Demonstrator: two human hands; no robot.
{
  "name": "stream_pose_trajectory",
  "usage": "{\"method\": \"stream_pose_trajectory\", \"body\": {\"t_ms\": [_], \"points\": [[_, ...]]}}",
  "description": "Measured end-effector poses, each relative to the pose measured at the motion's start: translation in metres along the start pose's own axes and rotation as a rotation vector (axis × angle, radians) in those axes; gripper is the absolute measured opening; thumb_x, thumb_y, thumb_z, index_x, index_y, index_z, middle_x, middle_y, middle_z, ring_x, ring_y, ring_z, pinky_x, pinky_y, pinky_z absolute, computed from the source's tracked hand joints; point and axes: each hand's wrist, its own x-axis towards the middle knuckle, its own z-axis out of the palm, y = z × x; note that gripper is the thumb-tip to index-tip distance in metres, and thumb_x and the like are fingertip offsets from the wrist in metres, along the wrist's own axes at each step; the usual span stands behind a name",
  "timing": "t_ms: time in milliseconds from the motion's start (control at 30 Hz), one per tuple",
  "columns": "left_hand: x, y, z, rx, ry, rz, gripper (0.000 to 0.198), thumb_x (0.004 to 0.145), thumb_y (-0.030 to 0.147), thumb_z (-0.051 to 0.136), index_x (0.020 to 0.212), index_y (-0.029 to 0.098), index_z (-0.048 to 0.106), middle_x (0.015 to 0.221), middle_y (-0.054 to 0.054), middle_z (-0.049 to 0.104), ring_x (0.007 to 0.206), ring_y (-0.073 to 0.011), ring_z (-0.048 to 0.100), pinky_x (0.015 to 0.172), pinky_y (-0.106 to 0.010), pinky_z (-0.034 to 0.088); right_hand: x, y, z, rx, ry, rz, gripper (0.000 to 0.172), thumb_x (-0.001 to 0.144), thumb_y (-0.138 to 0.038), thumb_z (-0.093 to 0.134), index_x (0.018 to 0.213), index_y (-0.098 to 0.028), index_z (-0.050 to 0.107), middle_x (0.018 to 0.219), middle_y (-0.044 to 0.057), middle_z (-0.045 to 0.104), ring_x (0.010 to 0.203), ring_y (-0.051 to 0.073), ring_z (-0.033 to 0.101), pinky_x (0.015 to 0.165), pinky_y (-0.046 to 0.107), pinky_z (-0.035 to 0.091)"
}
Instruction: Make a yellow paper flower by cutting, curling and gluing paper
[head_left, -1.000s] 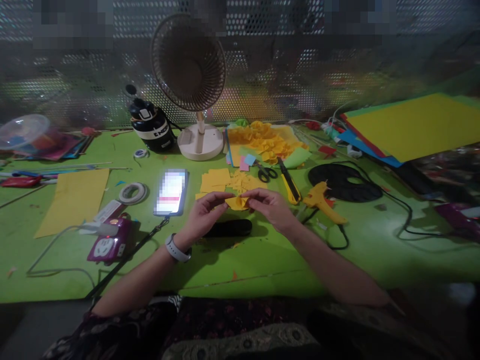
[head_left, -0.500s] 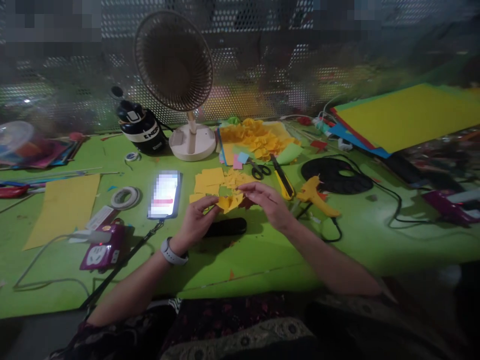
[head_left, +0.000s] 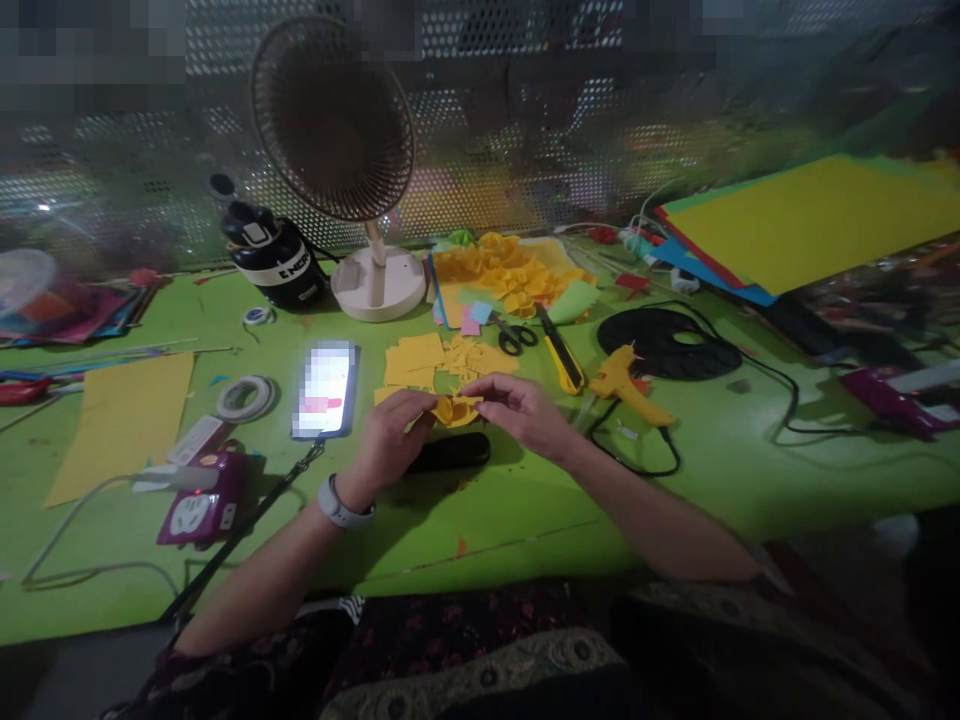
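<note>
Between my two hands is a yellow paper flower piece point(head_left: 456, 411) with curled edges. My left hand point(head_left: 395, 432) pinches its left side between thumb and fingers. My right hand point(head_left: 523, 412) closes on its right edge, fingertips near the top. Just below the paper lies a dark oblong case point(head_left: 451, 453), partly covered by my left hand. Beyond my fingers are yellow paper squares point(head_left: 415, 357) and a heap of yellow scraps point(head_left: 472, 356). A yellow glue gun point(head_left: 634, 388) lies right of my right hand, with a yellow cutter point(head_left: 562, 352) and black scissors point(head_left: 517, 338) nearby.
A lit phone point(head_left: 325, 390) lies left of my left hand, its strap running toward me. Farther back stand a fan point(head_left: 377, 285) and a dark bottle point(head_left: 277, 265). Finished-looking yellow paper flowers point(head_left: 517, 280) pile behind the scissors. A purple power socket point(head_left: 206, 500) and tape roll point(head_left: 246, 398) are at left.
My right hand has come in left and down onto the paper piece, its fingers now closed on the edge. The piece looks more curled. The view has shifted slightly.
</note>
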Motion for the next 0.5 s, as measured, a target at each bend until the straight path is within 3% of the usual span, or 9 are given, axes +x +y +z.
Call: {"method": "stream_pose_trajectory", "body": {"t_ms": [167,500], "points": [[0.002,0.002,-0.01,0.283,-0.032,0.365,0.029,0.089,0.007,0.056,0.115,0.017,0.063,0.099,-0.008,0.076,0.089,-0.0199,0.071,0.086,-0.04,0.058,-0.001,0.001,0.002,-0.175,0.01,-0.048,0.023,0.084,-0.027,0.06,0.099,-0.014,0.07,0.09,0.008,0.074,0.078,0.016,0.069,0.073,0.031,0.057],[-0.001,-0.001,-0.016,0.294,-0.027,0.434,0.046,0.09,0.006,0.056,0.134,0.018,0.053,0.11,-0.009,0.074,0.102,-0.0184,0.069,0.099,-0.04,0.053,0.001,-0.003,-0.003,-0.237,-0.161,-0.092,0.022,0.092,-0.033,0.055,0.095,-0.016,0.069,0.08,0.003,0.072,0.068,0.014,0.068,0.064,0.025,0.053]]}}
